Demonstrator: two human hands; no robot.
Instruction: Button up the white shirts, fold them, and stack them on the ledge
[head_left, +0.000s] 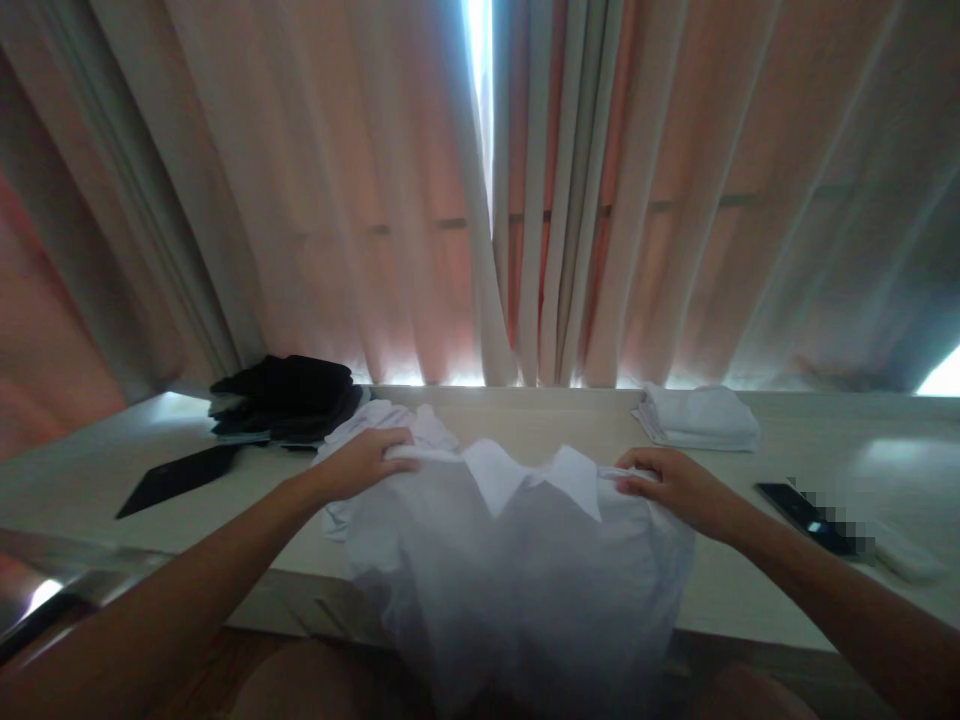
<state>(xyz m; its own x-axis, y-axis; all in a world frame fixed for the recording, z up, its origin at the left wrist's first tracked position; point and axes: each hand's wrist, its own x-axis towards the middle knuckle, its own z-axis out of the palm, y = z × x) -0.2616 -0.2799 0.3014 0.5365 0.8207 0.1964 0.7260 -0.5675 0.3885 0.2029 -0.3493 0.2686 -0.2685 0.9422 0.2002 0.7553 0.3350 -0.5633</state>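
Observation:
A white collared shirt (517,560) lies across the near edge of a pale table (540,420), its lower part hanging over the front edge toward me. My left hand (367,462) grips the shirt's left shoulder by the collar. My right hand (675,485) pinches the right shoulder. The collar points (532,475) lie between my two hands.
A stack of folded dark clothes (289,395) sits at the back left, with a flat black item (180,478) in front of it. Folded white cloth (697,415) lies at the back right. A dark phone (806,515) rests at the right. Closed curtains (480,190) hang behind the table.

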